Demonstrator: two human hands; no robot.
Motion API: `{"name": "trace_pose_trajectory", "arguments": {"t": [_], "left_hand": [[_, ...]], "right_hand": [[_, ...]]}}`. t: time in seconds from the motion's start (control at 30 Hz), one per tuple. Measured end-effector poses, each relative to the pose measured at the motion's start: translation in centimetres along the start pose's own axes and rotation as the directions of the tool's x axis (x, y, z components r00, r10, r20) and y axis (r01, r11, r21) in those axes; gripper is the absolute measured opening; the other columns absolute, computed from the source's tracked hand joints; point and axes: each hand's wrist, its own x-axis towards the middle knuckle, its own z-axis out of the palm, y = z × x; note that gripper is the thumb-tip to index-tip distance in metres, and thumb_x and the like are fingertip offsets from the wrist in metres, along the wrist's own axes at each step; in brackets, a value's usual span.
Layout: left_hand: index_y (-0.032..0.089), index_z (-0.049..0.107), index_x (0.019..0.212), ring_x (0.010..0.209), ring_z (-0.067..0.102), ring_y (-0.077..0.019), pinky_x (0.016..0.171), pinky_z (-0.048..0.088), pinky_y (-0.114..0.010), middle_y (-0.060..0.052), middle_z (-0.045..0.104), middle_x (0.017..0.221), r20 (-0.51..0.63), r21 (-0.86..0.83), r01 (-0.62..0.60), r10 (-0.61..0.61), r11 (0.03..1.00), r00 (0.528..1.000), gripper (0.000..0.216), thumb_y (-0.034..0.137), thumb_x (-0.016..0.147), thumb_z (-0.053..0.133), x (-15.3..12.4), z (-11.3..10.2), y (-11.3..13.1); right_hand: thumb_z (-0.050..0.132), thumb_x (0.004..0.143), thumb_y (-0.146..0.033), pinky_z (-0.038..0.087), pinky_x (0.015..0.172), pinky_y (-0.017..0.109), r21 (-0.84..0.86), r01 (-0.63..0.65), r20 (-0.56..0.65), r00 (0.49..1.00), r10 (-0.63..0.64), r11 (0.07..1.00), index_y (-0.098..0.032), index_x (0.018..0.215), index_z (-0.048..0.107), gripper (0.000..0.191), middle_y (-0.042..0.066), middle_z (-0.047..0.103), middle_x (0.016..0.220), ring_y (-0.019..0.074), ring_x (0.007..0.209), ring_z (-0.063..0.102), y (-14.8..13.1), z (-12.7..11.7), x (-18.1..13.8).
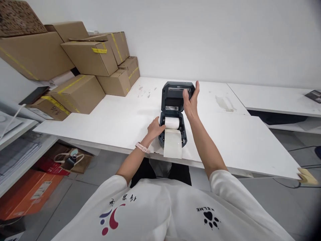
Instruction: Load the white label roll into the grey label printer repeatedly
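Note:
A dark grey label printer [174,100] stands on the white table [120,117] with its lid tipped open and back. Inside lies a white paper roll [172,123], and a strip of its paper [173,144] runs out over the front towards the table edge. My right hand [191,100] grips the upper right edge of the raised lid, fingers wrapped over it. My left hand [155,128] rests against the left side of the printer body beside the roll, fingers curled on it. A pink watch sits on my left wrist.
Several cardboard boxes [82,67] with yellow tape are stacked at the table's far left against the wall. A second white table [273,97] joins at the right, with a dark object [313,95] at its far edge. Shelves and an orange box [27,194] stand low on the left.

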Motion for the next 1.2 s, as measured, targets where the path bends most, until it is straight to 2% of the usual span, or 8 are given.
{"name": "trace_pose_trajectory", "arguments": {"t": [0.27,0.33,0.43,0.6,0.73,0.83,0.97,1.2], "left_hand": [[0.02,0.057,0.132,0.113,0.068,-0.0321,0.085,0.05,-0.038,-0.013,0.073,0.122,0.05,0.124,0.061,-0.068,0.99,0.996,0.051,0.033,0.083,0.052,1.6,0.6,-0.2],[0.02,0.057,0.131,0.114,0.068,-0.0323,0.086,0.05,-0.039,-0.013,0.074,0.12,0.036,0.132,0.063,-0.069,0.989,0.997,0.048,0.031,0.084,0.051,1.7,0.8,-0.2],[0.021,0.059,0.128,0.113,0.068,-0.0318,0.087,0.05,-0.039,-0.012,0.074,0.118,0.015,0.115,0.06,-0.062,0.991,0.998,0.044,0.03,0.086,0.05,1.6,1.1,-0.3],[0.024,0.06,0.125,0.109,0.069,-0.0287,0.086,0.051,-0.037,-0.008,0.076,0.111,-0.004,0.067,0.079,-0.079,0.995,0.997,0.041,0.03,0.086,0.052,1.6,1.4,-0.6],[0.023,0.059,0.129,0.109,0.069,-0.0301,0.085,0.051,-0.038,-0.01,0.075,0.113,0.009,0.047,0.072,-0.072,0.996,0.997,0.045,0.03,0.085,0.052,1.7,1.5,-0.8],[0.021,0.058,0.132,0.11,0.068,-0.0308,0.086,0.051,-0.039,-0.011,0.075,0.116,0.013,0.03,0.065,-0.066,0.997,0.998,0.048,0.032,0.085,0.051,1.7,1.5,-0.9],[0.021,0.058,0.132,0.109,0.068,-0.0306,0.085,0.05,-0.039,-0.01,0.075,0.113,0.016,0.004,0.074,-0.074,0.997,0.997,0.047,0.031,0.086,0.049,1.5,1.4,-0.9],[0.022,0.06,0.13,0.106,0.069,-0.0316,0.083,0.05,-0.04,-0.01,0.075,0.108,0.01,0.006,0.085,-0.085,0.996,0.996,0.046,0.029,0.085,0.049,1.4,1.4,-0.7]], "right_hand": [[0.049,0.093,-0.062,0.029,0.12,0.06,-0.33,0.297,0.06,0.954,-0.294,0.896,-0.025,0.149,0.041,0.068,0.013,0.05,0.153,0.0352,0.147,0.04,-1.8,-1.1,0.2],[0.052,0.095,-0.051,0.04,0.113,0.055,-0.398,0.348,0.376,0.906,-0.196,0.849,-0.025,0.139,0.054,0.051,0.011,0.063,0.138,0.0341,0.133,0.055,-2.0,-1.2,-1.8],[0.073,0.081,-0.038,0.049,0.104,0.049,-0.502,0.403,0.733,0.668,0.129,0.765,-0.025,0.133,0.061,0.055,0.011,0.067,0.134,0.036,0.123,0.062,-0.7,0.1,-3.7],[0.082,0.067,-0.029,0.049,0.1,0.054,-0.572,0.393,0.749,0.608,0.263,0.72,-0.017,0.134,0.059,0.072,0.019,0.071,0.125,0.042,0.116,0.066,1.3,2.7,-4.1],[0.08,0.07,-0.039,0.054,0.098,0.044,-0.416,0.327,0.799,0.576,0.17,0.849,-0.026,0.136,0.054,0.072,0.009,0.067,0.135,0.0327,0.119,0.065,0.3,-0.9,-3.7],[0.083,0.07,-0.044,0.054,0.101,0.043,-0.082,0.088,0.753,0.658,0.004,0.993,-0.029,0.135,0.054,0.073,0.007,0.063,0.14,0.0298,0.123,0.063,0.8,-6.1,-4.7],[0.09,0.057,-0.055,0.053,0.103,0.047,0.222,-0.191,0.406,0.91,0.088,0.956,-0.026,0.138,0.051,0.094,0.013,0.063,0.14,0.0334,0.124,0.063,5.5,-11.3,-8.3],[0.092,0.047,-0.05,0.051,0.109,0.051,0.241,-0.446,0.178,0.894,0.412,0.862,-0.025,0.136,0.052,0.101,0.017,0.063,0.14,0.0354,0.126,0.064,13.5,-12.6,-13.6]]}}
